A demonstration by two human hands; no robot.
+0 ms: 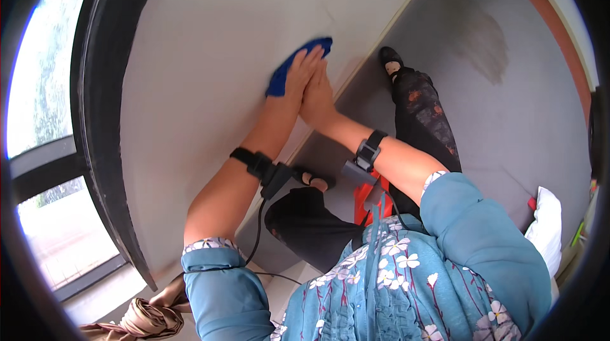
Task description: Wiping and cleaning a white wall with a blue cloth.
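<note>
A blue cloth (pixel 277 83) lies flat against the pale wall (pixel 214 45) below the window. My left hand (pixel 300 72) presses on the cloth with its fingers stretched out, and part of the cloth shows beyond the fingers and along the hand's left side. Against its right side rests my right hand (pixel 318 95), its fingertips close to the cloth's upper end. Whether the right hand touches the cloth itself cannot be told. Each wrist wears a black strap with a small device and a cable.
A dark-framed window (pixel 47 150) is on the left, with a knotted brown curtain (pixel 152 317) at the lower left. The grey floor (pixel 514 126) bears a brownish smear. A white pillow-like object (pixel 545 226) is at the right, and something red (pixel 364 203) lies between my legs.
</note>
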